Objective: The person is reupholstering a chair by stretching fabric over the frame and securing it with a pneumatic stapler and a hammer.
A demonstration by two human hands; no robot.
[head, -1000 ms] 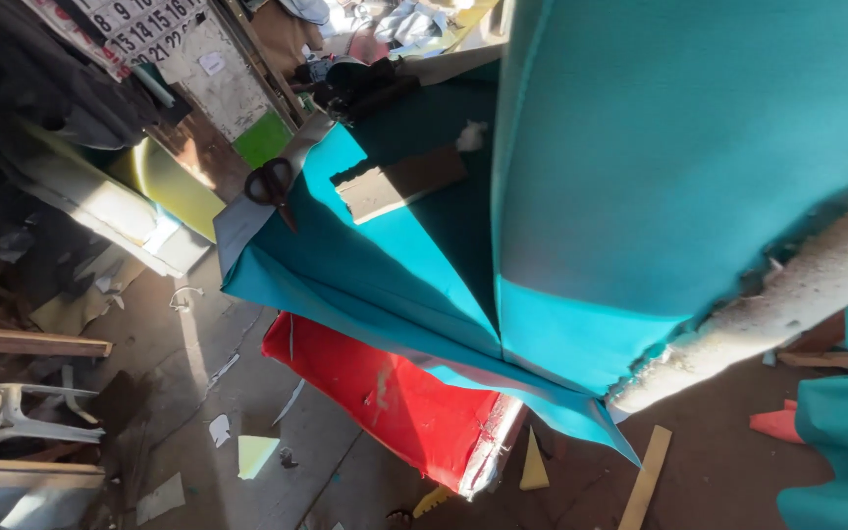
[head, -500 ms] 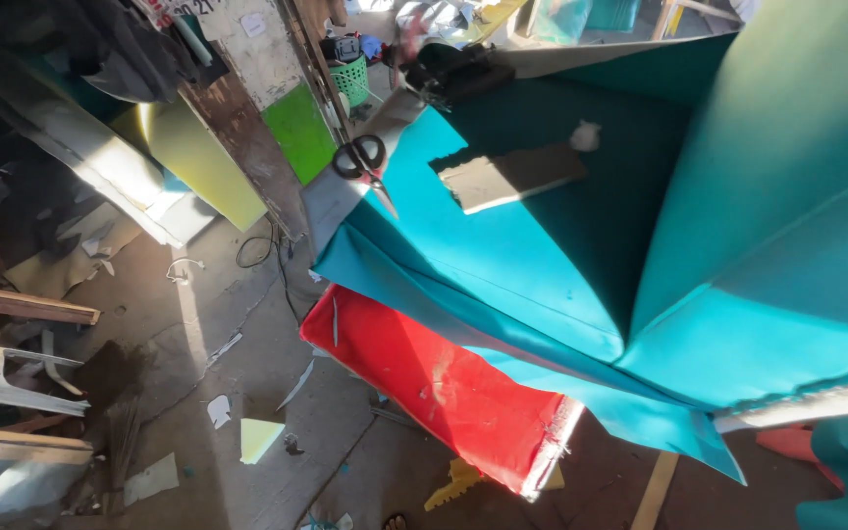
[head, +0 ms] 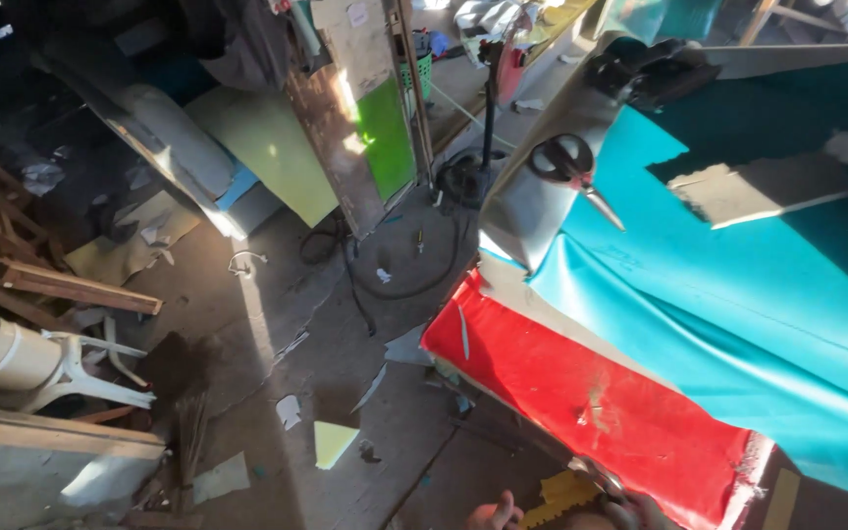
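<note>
Cluttered workshop floor (head: 345,353); hand (head: 498,514) at bottom edge, grip unclear, just below-left of red sheet (head: 591,393) running diagonally under teal sheet (head: 738,294).

Bottom edge cuts off the hands (head: 561,510), only fingertips showing; grip unreadable, and the teal sheet (head: 738,294) runs off right.

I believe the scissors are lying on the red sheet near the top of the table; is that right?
Not quite: the scissors lie on the bare grey table corner, their tip just reaching the turquoise sheet. The red sheet hangs lower down. The head view shows it.
</note>
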